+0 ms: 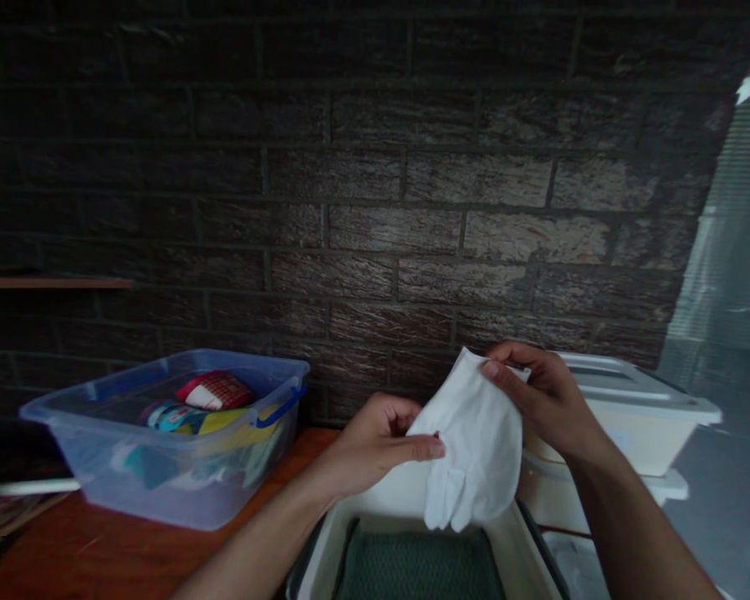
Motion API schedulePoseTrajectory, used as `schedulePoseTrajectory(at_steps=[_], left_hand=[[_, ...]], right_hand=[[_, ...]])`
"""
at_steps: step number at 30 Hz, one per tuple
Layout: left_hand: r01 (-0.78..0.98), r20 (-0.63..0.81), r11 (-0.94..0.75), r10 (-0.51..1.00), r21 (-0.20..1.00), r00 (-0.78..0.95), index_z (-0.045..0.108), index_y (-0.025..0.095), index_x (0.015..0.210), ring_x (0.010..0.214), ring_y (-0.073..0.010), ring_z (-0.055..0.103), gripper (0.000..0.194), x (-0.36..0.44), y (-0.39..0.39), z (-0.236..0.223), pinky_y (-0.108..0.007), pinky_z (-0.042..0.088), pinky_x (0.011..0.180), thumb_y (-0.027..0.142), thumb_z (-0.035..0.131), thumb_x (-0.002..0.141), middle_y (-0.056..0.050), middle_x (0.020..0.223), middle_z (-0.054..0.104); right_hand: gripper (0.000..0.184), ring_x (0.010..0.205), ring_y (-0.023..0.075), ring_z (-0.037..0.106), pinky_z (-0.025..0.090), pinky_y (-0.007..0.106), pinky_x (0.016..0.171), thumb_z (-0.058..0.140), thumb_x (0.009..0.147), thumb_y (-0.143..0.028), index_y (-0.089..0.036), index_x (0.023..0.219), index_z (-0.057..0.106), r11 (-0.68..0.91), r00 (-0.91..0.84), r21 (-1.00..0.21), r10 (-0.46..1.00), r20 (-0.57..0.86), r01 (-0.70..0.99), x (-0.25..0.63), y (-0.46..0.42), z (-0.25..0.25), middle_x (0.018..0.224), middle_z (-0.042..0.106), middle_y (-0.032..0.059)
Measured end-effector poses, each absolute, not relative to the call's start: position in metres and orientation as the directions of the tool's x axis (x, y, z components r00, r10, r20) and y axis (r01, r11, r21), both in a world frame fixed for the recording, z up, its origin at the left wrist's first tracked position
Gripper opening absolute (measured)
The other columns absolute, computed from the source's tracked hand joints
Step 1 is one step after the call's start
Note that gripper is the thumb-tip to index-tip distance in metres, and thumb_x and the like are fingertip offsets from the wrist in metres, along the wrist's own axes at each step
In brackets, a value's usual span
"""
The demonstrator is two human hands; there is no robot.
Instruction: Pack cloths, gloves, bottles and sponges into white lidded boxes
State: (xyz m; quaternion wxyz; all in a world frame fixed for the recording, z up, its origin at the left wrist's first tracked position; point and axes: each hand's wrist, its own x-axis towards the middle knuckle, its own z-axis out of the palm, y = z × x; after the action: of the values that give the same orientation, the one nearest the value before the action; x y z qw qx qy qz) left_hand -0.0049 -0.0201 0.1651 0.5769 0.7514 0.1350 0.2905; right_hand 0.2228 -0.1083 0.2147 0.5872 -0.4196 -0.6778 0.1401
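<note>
Cloth (482,433) pinched btwn L hand (381,442) (9 o'clock) & R hand (541,392) (1 o'clock), prob. to spread it.

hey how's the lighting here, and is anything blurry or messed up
Head view: dim overall; brick wall nearly black at far left, lighter toward the right; white cloth readable, slightly soft; small bright glare spot at upper right; blocky pixels at lower left edge.

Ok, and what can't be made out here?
All in the head view:
- Left hand: some fingertips hidden behind the white cloth.
- Open white bin: near end cut off by the bottom edge.
- Lidded box: contents hidden by lid and walls.
- Clear tub: lower items blurred through its cloudy wall.
</note>
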Motion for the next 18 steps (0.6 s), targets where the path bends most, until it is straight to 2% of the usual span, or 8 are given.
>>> schedulePoseTrajectory(at_steps=[2, 5, 11, 18], left_hand=[[-0.103, 0.296, -0.338, 0.589, 0.935, 0.752, 0.073, 0.008, 0.083, 0.063, -0.0109, 0.047, 0.038, -0.004, -0.02, 0.164, -0.022, 0.032, 0.058, 0.041, 0.086, 0.071, 0.0, 0.07, 0.058], [-0.099, 0.328, -0.388, 0.585, 0.916, 0.742, 0.073, 0.009, 0.088, 0.065, -0.0124, 0.051, 0.042, -0.003, -0.02, 0.164, -0.022, 0.035, 0.057, 0.044, 0.087, 0.069, 0.0, 0.073, 0.061], [-0.169, 0.43, -0.464, 0.544, 0.87, 0.721, 0.071, 0.012, 0.092, 0.076, -0.016, 0.058, 0.04, -0.003, -0.028, 0.168, -0.023, 0.042, 0.064, 0.05, 0.076, 0.081, -0.004, 0.084, 0.066], [-0.162, 0.356, -0.384, 0.513, 0.909, 0.781, 0.072, 0.01, 0.095, 0.078, -0.0166, 0.059, 0.036, -0.003, -0.033, 0.167, -0.024, 0.042, 0.069, 0.045, 0.071, 0.088, -0.006, 0.09, 0.069]], right_hand=[[0.021, 0.065, 0.0115, 0.055, 0.043, 0.02, 0.055, 0.071, 0.092, -0.04, -0.02, 0.087, 0.071, 0.615, 0.031, -0.678, 0.732, 0.681, 0.403, 0.223, -0.108, 0.214, 0.074, 0.064, -0.0002], [0.02, 0.065, 0.0118, 0.055, 0.043, 0.02, 0.054, 0.071, 0.093, -0.039, -0.02, 0.087, 0.071, 0.618, 0.012, -0.679, 0.736, 0.677, 0.396, 0.222, -0.108, 0.213, 0.074, 0.064, -0.0001], [0.02, 0.063, 0.0106, 0.054, 0.042, 0.019, 0.054, 0.069, 0.094, -0.037, -0.019, 0.086, 0.07, 0.628, -0.063, -0.69, 0.754, 0.654, 0.359, 0.215, -0.106, 0.208, 0.073, 0.063, -0.0012], [0.024, 0.063, 0.0109, 0.055, 0.043, 0.019, 0.054, 0.068, 0.095, -0.04, -0.017, 0.086, 0.07, 0.611, -0.093, -0.697, 0.773, 0.628, 0.375, 0.21, -0.104, 0.208, 0.073, 0.064, -0.0008]])
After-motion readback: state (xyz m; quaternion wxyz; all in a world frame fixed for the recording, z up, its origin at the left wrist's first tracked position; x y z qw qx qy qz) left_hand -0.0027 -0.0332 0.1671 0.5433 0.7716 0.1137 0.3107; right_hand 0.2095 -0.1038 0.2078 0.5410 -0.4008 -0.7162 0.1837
